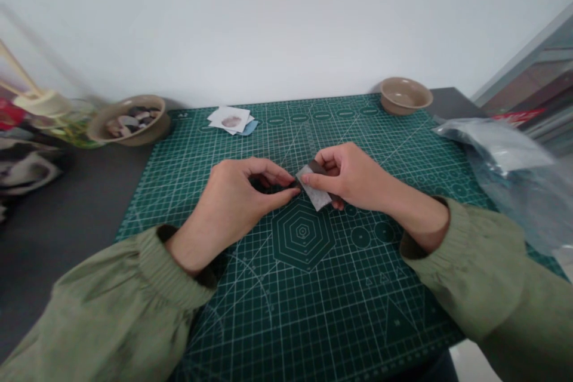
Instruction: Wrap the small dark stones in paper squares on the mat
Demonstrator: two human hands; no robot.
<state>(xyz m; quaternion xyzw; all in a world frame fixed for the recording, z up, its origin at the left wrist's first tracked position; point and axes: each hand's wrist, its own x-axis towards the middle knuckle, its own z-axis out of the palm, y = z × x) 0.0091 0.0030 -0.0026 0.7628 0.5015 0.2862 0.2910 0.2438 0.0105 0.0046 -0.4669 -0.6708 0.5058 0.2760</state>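
A flat, light grey rectangular piece (316, 192) is held above the green cutting mat between the thumb and fingers of my right hand (353, 176). A darker brown-black edge shows behind this piece, under my fingers; whether it belongs to the same thing I cannot tell. My left hand (244, 194) is closed in a pinch, thumb and forefinger meeting at the piece's left corner. Something small and dark shows between those fingertips, too small to name. Both hands are over the middle of the cutting mat (250, 298), just beyond its printed hexagon.
Stone-like bits fill a brown bowl (156, 131) at the back left, beside a reed diffuser (40, 101). White cards (230, 119) lie at the mat's far edge. Another brown bowl (405, 95) stands back right. Clear plastic bags (510, 161) cover the mat's right side.
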